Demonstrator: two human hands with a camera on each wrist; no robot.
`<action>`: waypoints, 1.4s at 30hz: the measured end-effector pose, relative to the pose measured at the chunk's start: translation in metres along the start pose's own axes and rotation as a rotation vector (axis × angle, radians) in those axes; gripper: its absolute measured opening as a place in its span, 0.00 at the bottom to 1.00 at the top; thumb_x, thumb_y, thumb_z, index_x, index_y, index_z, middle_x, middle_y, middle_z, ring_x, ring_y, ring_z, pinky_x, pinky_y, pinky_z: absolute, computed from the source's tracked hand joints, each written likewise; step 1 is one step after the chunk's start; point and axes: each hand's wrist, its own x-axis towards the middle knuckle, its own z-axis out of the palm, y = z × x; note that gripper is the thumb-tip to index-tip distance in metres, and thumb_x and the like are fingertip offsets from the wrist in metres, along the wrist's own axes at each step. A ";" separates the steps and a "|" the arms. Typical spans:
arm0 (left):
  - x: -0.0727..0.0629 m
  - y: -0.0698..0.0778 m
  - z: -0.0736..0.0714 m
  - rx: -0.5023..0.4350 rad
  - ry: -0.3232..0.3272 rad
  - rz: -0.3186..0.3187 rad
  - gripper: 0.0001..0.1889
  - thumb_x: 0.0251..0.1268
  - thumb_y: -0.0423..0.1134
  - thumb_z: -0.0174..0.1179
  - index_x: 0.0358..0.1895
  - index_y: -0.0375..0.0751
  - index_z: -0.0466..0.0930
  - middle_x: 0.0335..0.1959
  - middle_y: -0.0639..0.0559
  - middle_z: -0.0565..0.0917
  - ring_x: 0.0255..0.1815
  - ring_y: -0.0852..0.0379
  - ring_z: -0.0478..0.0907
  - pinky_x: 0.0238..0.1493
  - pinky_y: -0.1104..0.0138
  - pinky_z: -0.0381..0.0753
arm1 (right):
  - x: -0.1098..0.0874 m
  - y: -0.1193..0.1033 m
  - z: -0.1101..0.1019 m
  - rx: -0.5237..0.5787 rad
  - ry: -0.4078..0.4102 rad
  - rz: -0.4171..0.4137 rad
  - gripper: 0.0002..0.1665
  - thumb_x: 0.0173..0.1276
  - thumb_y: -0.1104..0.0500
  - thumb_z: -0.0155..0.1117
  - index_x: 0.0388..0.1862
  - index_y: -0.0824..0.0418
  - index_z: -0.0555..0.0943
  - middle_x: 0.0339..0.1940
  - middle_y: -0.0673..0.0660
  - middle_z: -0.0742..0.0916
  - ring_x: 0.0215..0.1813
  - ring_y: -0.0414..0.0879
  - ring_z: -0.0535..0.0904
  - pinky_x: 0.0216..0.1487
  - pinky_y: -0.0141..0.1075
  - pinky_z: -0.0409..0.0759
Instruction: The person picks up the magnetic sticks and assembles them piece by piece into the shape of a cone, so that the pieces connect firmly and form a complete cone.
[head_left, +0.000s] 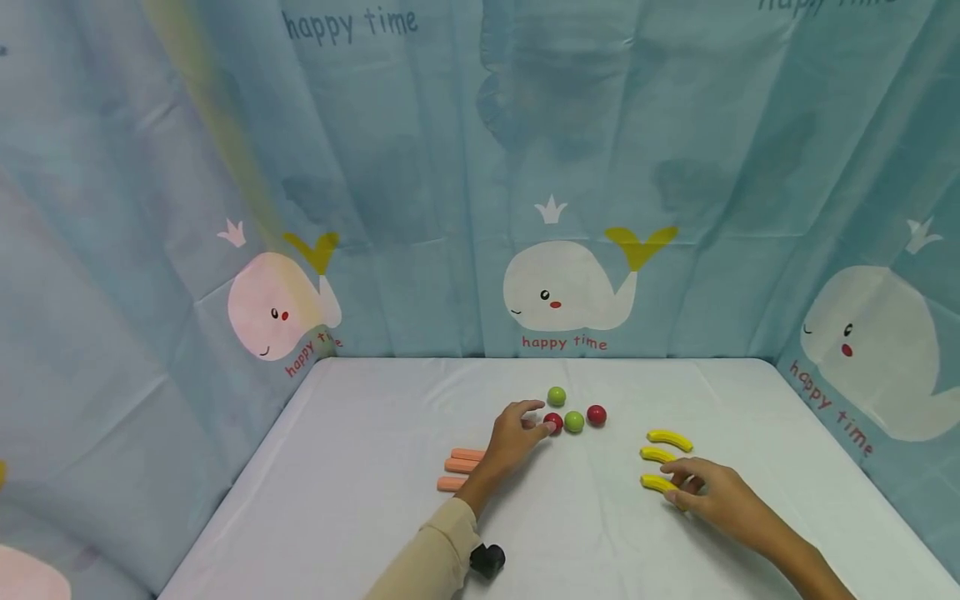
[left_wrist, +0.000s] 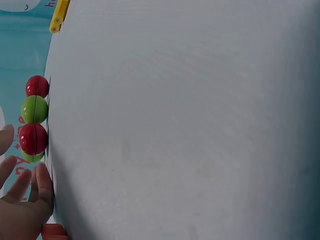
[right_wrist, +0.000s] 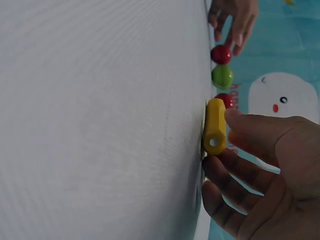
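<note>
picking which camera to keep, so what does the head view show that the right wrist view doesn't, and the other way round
Only the head view shows the orange sticks, the green ball farthest back and the beige sleeve. Only the right wrist view shows the hole in the end of the yellow banana by the right hand. Both share that banana and hand, the left hand, two red balls, the nearer green ball and a printed whale.

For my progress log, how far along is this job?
Apparently done: three orange sticks lie grouped. In hand: left hand at the leftmost red ball, right hand at the nearest yellow banana, its grip unclear. Possibly remaining: straightening the four balls, which form no single row.
</note>
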 end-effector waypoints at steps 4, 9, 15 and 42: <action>0.002 0.001 0.004 0.010 -0.006 0.004 0.22 0.73 0.40 0.70 0.67 0.43 0.82 0.64 0.45 0.83 0.55 0.52 0.81 0.58 0.59 0.84 | 0.000 0.000 0.000 -0.017 -0.003 0.004 0.21 0.66 0.57 0.79 0.56 0.63 0.87 0.36 0.47 0.86 0.38 0.38 0.78 0.36 0.31 0.80; 0.005 0.003 0.008 0.002 -0.030 0.014 0.23 0.72 0.38 0.70 0.68 0.42 0.82 0.65 0.47 0.84 0.54 0.53 0.81 0.60 0.59 0.83 | 0.000 0.002 0.000 -0.009 -0.016 -0.011 0.21 0.65 0.56 0.79 0.55 0.62 0.87 0.37 0.47 0.86 0.37 0.36 0.78 0.36 0.31 0.80; 0.004 0.007 0.015 0.057 -0.027 -0.012 0.22 0.72 0.37 0.71 0.66 0.43 0.83 0.62 0.49 0.85 0.53 0.57 0.79 0.62 0.59 0.83 | -0.001 0.002 0.000 0.044 -0.038 -0.044 0.19 0.66 0.58 0.78 0.53 0.65 0.87 0.40 0.49 0.87 0.37 0.36 0.79 0.35 0.31 0.82; -0.028 0.023 0.005 -0.009 -0.108 -0.010 0.17 0.71 0.38 0.71 0.61 0.43 0.85 0.55 0.51 0.84 0.48 0.58 0.79 0.51 0.65 0.83 | 0.005 -0.015 0.009 -0.016 -0.011 0.085 0.14 0.65 0.59 0.79 0.46 0.62 0.88 0.34 0.49 0.84 0.38 0.44 0.77 0.34 0.33 0.77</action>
